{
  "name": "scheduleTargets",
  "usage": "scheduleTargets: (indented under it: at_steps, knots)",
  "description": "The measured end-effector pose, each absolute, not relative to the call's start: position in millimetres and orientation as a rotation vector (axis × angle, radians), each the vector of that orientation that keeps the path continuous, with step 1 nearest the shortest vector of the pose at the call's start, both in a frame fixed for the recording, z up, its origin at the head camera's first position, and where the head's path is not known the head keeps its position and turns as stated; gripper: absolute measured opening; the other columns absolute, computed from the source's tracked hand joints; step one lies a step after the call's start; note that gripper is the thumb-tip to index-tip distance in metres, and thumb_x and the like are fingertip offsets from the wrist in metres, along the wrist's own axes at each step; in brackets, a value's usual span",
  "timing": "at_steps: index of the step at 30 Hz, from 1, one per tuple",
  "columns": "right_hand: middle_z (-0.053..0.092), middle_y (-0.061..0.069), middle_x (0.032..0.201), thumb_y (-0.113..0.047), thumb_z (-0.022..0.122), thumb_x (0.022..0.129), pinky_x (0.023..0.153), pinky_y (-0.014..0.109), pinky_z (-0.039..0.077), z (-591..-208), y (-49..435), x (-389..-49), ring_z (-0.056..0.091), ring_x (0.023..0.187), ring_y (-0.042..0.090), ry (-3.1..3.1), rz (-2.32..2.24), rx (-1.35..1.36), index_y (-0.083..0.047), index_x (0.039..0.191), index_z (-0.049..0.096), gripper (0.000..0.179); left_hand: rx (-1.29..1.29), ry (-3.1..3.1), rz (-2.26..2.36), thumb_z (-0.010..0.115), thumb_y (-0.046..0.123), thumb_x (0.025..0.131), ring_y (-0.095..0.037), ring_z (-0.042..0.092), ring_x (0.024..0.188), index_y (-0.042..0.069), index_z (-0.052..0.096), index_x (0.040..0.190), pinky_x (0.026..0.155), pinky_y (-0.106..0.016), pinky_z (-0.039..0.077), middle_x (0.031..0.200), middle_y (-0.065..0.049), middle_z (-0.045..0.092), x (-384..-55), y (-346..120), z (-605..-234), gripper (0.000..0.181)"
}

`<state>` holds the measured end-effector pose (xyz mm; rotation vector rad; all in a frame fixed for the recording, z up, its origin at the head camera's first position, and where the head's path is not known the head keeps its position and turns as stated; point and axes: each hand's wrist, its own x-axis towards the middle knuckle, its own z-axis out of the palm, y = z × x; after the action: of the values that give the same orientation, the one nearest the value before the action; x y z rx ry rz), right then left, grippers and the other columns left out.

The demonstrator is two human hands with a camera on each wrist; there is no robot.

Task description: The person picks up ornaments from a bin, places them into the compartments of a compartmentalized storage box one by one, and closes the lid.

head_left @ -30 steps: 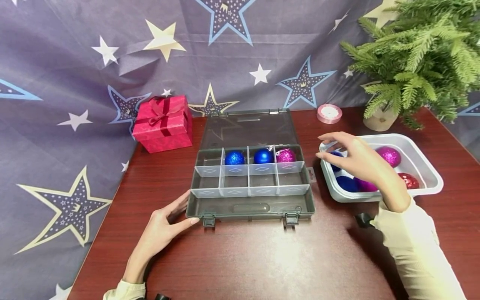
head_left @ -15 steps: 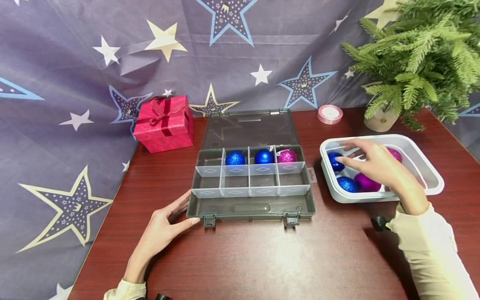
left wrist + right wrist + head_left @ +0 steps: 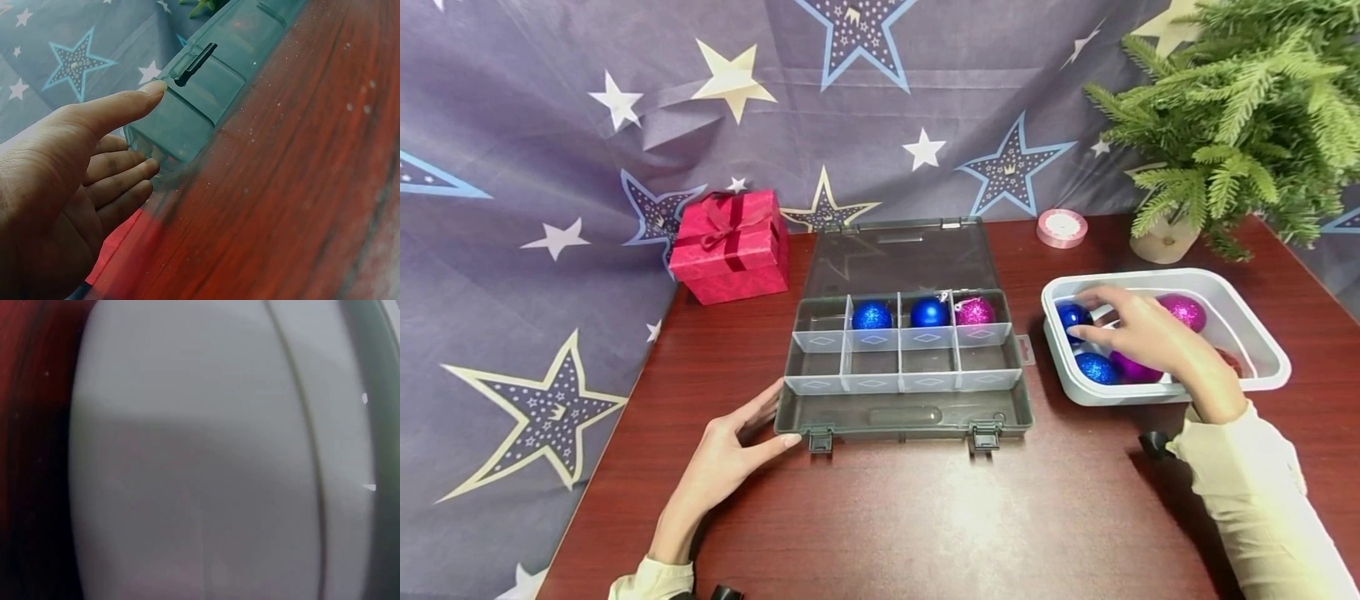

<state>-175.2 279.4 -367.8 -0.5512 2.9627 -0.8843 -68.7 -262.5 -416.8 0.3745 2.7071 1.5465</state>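
Our right hand (image 3: 1146, 333) flanks the shiny blue ball (image 3: 1070, 315) near the far left corner of the tray (image 3: 1266, 367); pinched or not, we cannot tell. We judge it light, stiff, slick: best held at opposite sides. Our left hand (image 3: 718, 458), thumb apart, touches the box (image 3: 842, 410).

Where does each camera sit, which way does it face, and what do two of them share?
Head: worn on the head, facing forward and down at the divided box and white tub; left hand, right hand and both sleeves show.
Left wrist: on that wrist, looking past the left hand at the box's latch side; that hand shows.
Right wrist: on that wrist, facing the tub close up, blurred; no hand shows.
Shared: head and left wrist both show the left hand at the box's corner.
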Motion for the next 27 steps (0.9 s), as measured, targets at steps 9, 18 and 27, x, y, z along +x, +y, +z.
scheduleTargets:
  at_steps: [9, 18, 27]
  knots:
    - [0.065, 0.033, 0.122, -0.024, 0.078, 0.095, 0.097, 0.065, 0.044, -371.5, 277.9, -181.0, 0.066, 0.104, 0.046, 2.942, -0.806, -0.541, 0.007, 0.131, 0.060, 0.051, 0.352, 2.697, 1.543, 0.087, 0.024, 0.087, -0.015, 0.062, 0.125, 0.023, 0.054, 0.153, 0.098, -0.014, 0.045, 0.134, -0.003, 0.068, -68.9, -263.0, -419.1, 0.073]
    - [0.066, 0.032, 0.121, -0.025, 0.077, 0.095, 0.095, 0.064, 0.045, -367.4, 279.8, -174.5, 0.068, 0.103, 0.046, 2.976, -0.848, -0.518, 0.003, 0.130, 0.062, 0.048, 0.355, 2.698, 1.548, 0.087, 0.023, 0.087, -0.015, 0.062, 0.125, 0.022, 0.055, 0.153, 0.098, -0.014, 0.045, 0.134, -0.004, 0.068, -69.3, -262.9, -418.8, 0.073]
    - [0.069, 0.029, 0.117, -0.022, 0.078, 0.094, 0.088, 0.062, 0.049, -358.5, 286.1, -165.8, 0.068, 0.105, 0.047, 3.038, -0.915, -0.539, 0.001, 0.131, 0.063, 0.046, 0.377, 2.695, 1.556, 0.087, 0.021, 0.088, -0.018, 0.062, 0.125, 0.021, 0.055, 0.153, 0.098, -0.014, 0.045, 0.134, -0.005, 0.068, -69.6, -262.7, -418.0, 0.072]
